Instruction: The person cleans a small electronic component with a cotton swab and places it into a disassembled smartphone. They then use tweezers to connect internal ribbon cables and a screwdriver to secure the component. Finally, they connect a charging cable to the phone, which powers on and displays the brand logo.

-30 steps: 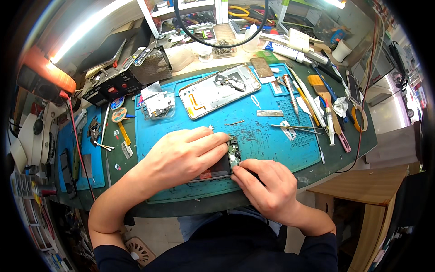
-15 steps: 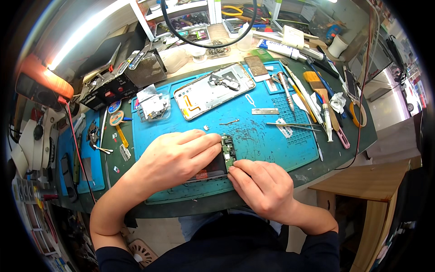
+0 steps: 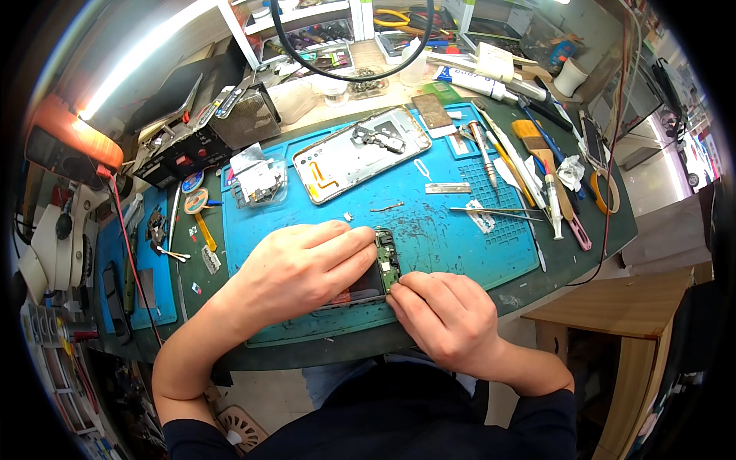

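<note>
Over the front of the blue work mat (image 3: 307,218), a narrow green circuit board (image 3: 389,259) lies at the right end of a dark, flat phone screen assembly (image 3: 359,294). My left hand (image 3: 295,264) is closed, its fingertips pinching at the board's far end, and it covers much of the screen assembly. Thumb and fingers of my right hand (image 3: 452,310) are pinched together on the board's near right corner. What lies right under both sets of fingertips is hidden. Beyond them rests a silvery phone frame (image 3: 368,153) with an orange flex strip and a loose small part on it.
Tweezers (image 3: 498,212), a brush (image 3: 529,134), a syringe (image 3: 552,203) and a screwdriver (image 3: 484,153) lie at the right. A clear box of small parts (image 3: 259,182) stands at the mat's far left. An orange multimeter (image 3: 73,142) with a red lead stands further left.
The near end of the board and my right fingertips have shifted very slightly to the right. My left hand stays almost where it was.
</note>
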The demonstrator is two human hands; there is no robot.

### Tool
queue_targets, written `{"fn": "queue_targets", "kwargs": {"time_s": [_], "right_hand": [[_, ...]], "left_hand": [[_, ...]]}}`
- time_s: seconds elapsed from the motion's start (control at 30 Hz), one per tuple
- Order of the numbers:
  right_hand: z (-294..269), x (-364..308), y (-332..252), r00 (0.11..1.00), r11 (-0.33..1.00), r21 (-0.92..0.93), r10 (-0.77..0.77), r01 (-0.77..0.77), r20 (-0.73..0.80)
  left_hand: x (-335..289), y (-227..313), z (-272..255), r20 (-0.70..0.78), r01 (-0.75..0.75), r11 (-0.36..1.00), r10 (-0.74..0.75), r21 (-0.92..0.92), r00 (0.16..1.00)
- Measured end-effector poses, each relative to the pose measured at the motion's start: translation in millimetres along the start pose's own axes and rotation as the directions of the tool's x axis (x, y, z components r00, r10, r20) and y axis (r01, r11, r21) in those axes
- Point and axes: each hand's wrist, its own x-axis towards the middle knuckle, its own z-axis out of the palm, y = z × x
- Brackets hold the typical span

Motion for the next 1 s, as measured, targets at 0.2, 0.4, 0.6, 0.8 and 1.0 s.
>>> {"fn": "queue_targets", "kwargs": {"time_s": [0.2, 0.4, 0.6, 0.8, 1.0], "right_hand": [[-2.5, 0.7, 0.9, 1.0, 1.0, 0.022, 0.01, -0.011, 0.022], [-5.9, 3.7, -0.9, 0.997, 0.995, 0.059, 0.076, -0.075, -0.016], [-13.0, 9.0, -0.4, 0.962, 0.991, -0.032, 0.135, -0.131, 0.238], [-11.3, 11.8, -0.4, 0.962, 0.991, -0.066, 0.129, -0.116, 0.239], [-9.7, 11.9, 0.3, 0.966, 0.992, -0.083, 0.115, -0.099, 0.229]], "left_hand": [[0.5, 0.7, -0.9, 0.025, 0.004, 1.0, -0.004, 0.005, 1.0], [-0.4, 1.2, -0.9, 0.044, 0.023, 0.999, -0.021, -0.028, 0.999], [-0.2, 0.0, 0.1, 0.028, 0.0, 1.0, 0.0, 0.003, 1.0], [-3.5, -1.5, 1.0, 0.032, 0.045, 0.995, -0.043, -0.085, 0.999], [-3.2, -4.3, 5.0, -0.008, 0.041, 0.994, -0.042, -0.104, 0.999]]}}
